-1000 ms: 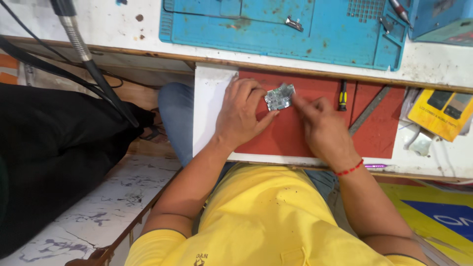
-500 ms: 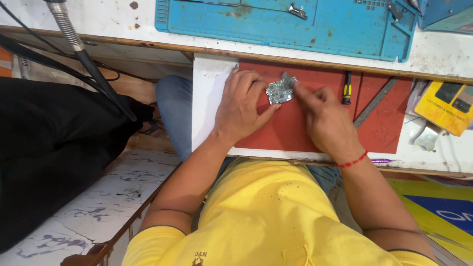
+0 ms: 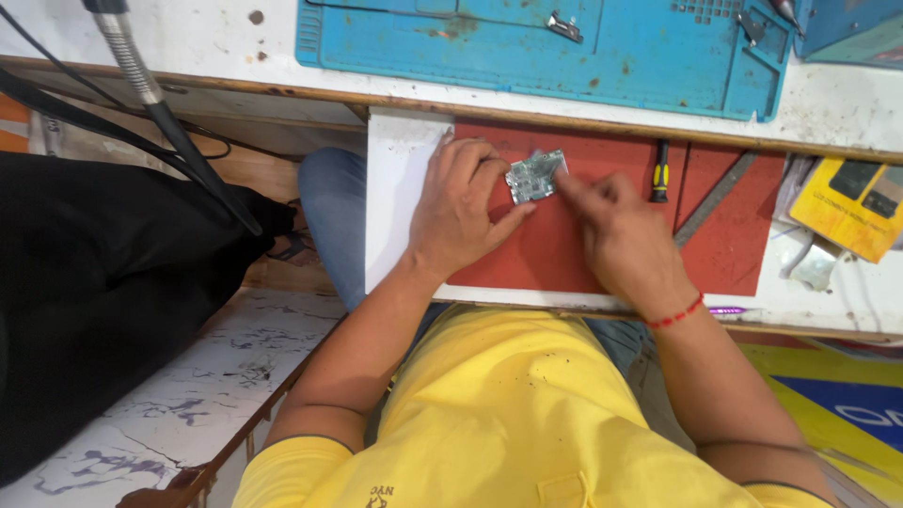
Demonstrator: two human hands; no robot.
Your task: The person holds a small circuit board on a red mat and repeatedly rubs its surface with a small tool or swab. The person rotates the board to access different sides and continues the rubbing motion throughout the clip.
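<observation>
Left hand lies palm down on the red mat, wrist bent inward, fingers curled around the left edge of one small circuit board, thumb stretched beneath it; it grips the board. Right hand comes in from the right, knuckles up, index finger extended to the board's right edge; other fingers loosely folded, holding nothing that shows. One red thread bracelet on the right wrist. The board sits on the mat near its upper edge, between the two hands. One screwdriver with black and yellow handle lies just right of the right hand. One blue work mat on the surface above. One yellow device far right.
</observation>
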